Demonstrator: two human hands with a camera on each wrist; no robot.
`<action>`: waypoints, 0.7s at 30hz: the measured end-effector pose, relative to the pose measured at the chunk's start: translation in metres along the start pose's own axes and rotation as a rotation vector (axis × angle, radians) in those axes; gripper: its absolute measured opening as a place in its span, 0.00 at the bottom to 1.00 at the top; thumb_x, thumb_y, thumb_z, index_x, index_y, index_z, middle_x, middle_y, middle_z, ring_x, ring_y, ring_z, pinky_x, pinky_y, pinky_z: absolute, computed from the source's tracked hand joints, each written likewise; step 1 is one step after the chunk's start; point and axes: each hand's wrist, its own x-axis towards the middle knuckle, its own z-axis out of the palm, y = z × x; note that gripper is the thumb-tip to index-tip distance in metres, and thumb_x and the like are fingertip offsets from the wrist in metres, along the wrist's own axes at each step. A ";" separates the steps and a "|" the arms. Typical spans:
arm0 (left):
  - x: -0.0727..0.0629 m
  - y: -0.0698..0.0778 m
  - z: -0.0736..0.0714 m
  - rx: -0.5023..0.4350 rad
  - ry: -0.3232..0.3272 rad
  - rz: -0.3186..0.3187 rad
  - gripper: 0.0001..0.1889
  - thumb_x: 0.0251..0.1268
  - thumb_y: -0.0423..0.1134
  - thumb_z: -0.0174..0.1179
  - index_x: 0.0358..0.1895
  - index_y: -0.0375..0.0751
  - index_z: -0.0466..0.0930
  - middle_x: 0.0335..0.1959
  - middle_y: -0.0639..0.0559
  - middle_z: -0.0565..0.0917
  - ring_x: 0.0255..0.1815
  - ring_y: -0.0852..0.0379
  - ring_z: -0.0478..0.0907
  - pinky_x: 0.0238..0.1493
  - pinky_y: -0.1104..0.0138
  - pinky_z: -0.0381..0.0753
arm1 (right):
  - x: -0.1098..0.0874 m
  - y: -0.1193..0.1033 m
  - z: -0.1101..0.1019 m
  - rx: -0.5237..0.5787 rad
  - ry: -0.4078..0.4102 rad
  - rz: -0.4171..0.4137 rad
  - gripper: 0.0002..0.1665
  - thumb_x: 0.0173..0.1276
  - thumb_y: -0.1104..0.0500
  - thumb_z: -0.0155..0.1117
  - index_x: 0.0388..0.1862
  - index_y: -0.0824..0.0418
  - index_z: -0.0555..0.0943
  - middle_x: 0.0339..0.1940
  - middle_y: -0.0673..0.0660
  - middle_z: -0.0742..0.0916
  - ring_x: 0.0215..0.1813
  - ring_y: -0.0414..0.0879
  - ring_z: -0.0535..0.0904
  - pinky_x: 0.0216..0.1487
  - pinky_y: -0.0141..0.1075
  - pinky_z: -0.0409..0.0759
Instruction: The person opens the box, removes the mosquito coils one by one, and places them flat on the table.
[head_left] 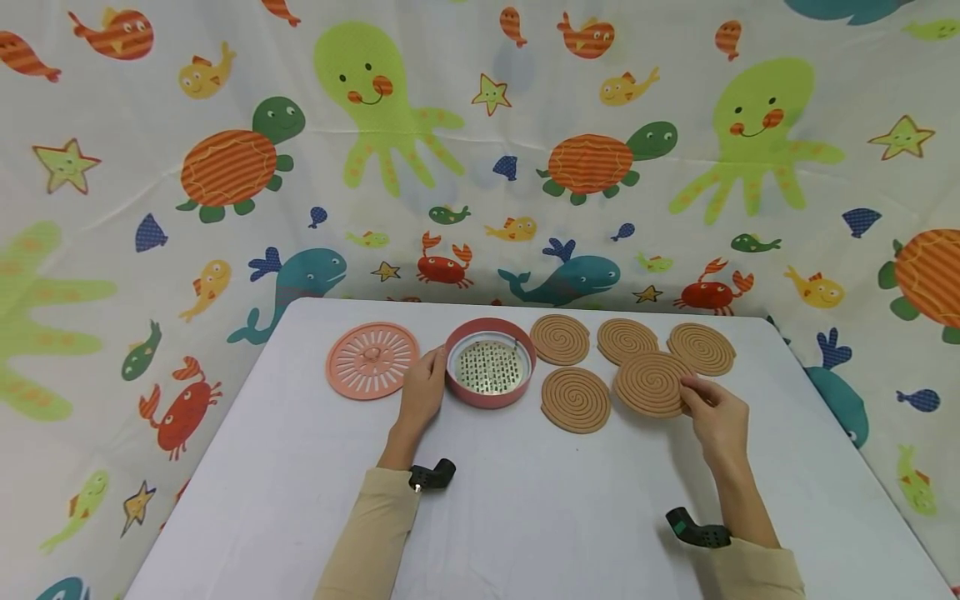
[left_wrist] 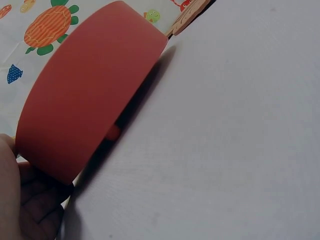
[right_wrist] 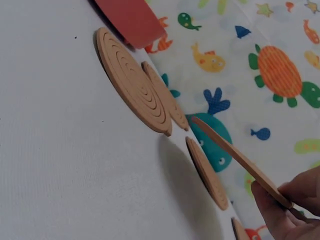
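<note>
In the head view, my left hand (head_left: 424, 385) grips the left side of a round red mosquito coil holder (head_left: 491, 402), which has a perforated metal plate inside. The left wrist view shows the red wall (left_wrist: 90, 90) of this holder, with fingers at its lower edge. Between thumb and fingers, my right hand (head_left: 717, 417) pinches a brown spiral mosquito coil (head_left: 651, 383) by its right edge. This coil (right_wrist: 240, 159) is held above the table, as the right wrist view shows. Another coil (head_left: 576, 400) lies flat between the holder and the held one.
Three more coils lie along the back: one coil (head_left: 559, 339) beside the holder, a middle coil (head_left: 627, 340) and a right coil (head_left: 701, 348). A slotted pink lid (head_left: 372, 361) lies left of the holder. Behind the white table (head_left: 540, 517) hangs a sea-animal patterned curtain (head_left: 480, 117).
</note>
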 end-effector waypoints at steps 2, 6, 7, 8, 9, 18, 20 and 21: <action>0.000 0.000 0.000 0.001 0.001 -0.001 0.25 0.80 0.53 0.44 0.61 0.40 0.81 0.58 0.43 0.85 0.65 0.46 0.79 0.65 0.50 0.78 | 0.000 0.002 -0.001 -0.007 -0.007 0.009 0.19 0.75 0.60 0.59 0.59 0.69 0.81 0.50 0.56 0.85 0.33 0.25 0.78 0.36 0.18 0.81; 0.001 -0.001 0.001 0.001 0.006 -0.001 0.24 0.80 0.53 0.44 0.61 0.41 0.81 0.58 0.43 0.85 0.65 0.47 0.79 0.66 0.50 0.78 | 0.000 0.006 -0.003 -0.019 -0.018 0.029 0.19 0.76 0.59 0.58 0.60 0.67 0.81 0.41 0.45 0.85 0.33 0.25 0.78 0.36 0.19 0.81; 0.001 -0.001 0.001 0.001 0.008 -0.001 0.24 0.80 0.53 0.44 0.61 0.41 0.81 0.58 0.44 0.85 0.65 0.47 0.79 0.66 0.50 0.78 | 0.001 0.007 -0.004 -0.017 -0.020 0.032 0.19 0.76 0.59 0.59 0.60 0.67 0.81 0.39 0.43 0.85 0.33 0.26 0.78 0.36 0.19 0.81; 0.001 -0.002 0.001 0.002 0.009 -0.002 0.24 0.80 0.53 0.44 0.61 0.41 0.82 0.58 0.44 0.85 0.65 0.47 0.79 0.66 0.50 0.78 | 0.001 0.008 -0.004 -0.018 -0.023 0.034 0.19 0.76 0.59 0.59 0.60 0.67 0.81 0.37 0.41 0.84 0.33 0.26 0.78 0.36 0.19 0.81; 0.001 -0.002 0.001 0.001 0.010 -0.002 0.24 0.80 0.53 0.44 0.61 0.41 0.82 0.58 0.44 0.85 0.65 0.48 0.79 0.66 0.50 0.78 | 0.001 0.009 -0.004 -0.018 -0.026 0.036 0.19 0.76 0.59 0.58 0.60 0.67 0.81 0.36 0.39 0.83 0.33 0.26 0.78 0.36 0.20 0.81; 0.001 -0.001 0.002 0.000 0.009 -0.006 0.24 0.80 0.53 0.44 0.61 0.41 0.81 0.59 0.44 0.85 0.66 0.48 0.79 0.66 0.51 0.78 | 0.003 0.016 -0.003 -0.015 -0.046 0.052 0.19 0.76 0.61 0.58 0.60 0.69 0.80 0.34 0.38 0.83 0.32 0.26 0.78 0.36 0.22 0.82; 0.001 -0.001 0.001 0.000 0.010 -0.005 0.24 0.81 0.53 0.44 0.61 0.40 0.82 0.59 0.44 0.85 0.66 0.47 0.79 0.66 0.51 0.78 | 0.003 0.018 -0.002 -0.026 -0.050 0.056 0.19 0.76 0.60 0.58 0.60 0.68 0.80 0.35 0.40 0.84 0.32 0.26 0.78 0.36 0.22 0.82; 0.001 -0.001 0.001 0.000 0.010 -0.004 0.24 0.81 0.53 0.44 0.61 0.40 0.81 0.59 0.43 0.85 0.66 0.47 0.79 0.66 0.51 0.78 | 0.003 0.019 -0.002 -0.030 -0.052 0.058 0.19 0.76 0.60 0.58 0.60 0.68 0.80 0.36 0.42 0.84 0.33 0.27 0.78 0.36 0.22 0.82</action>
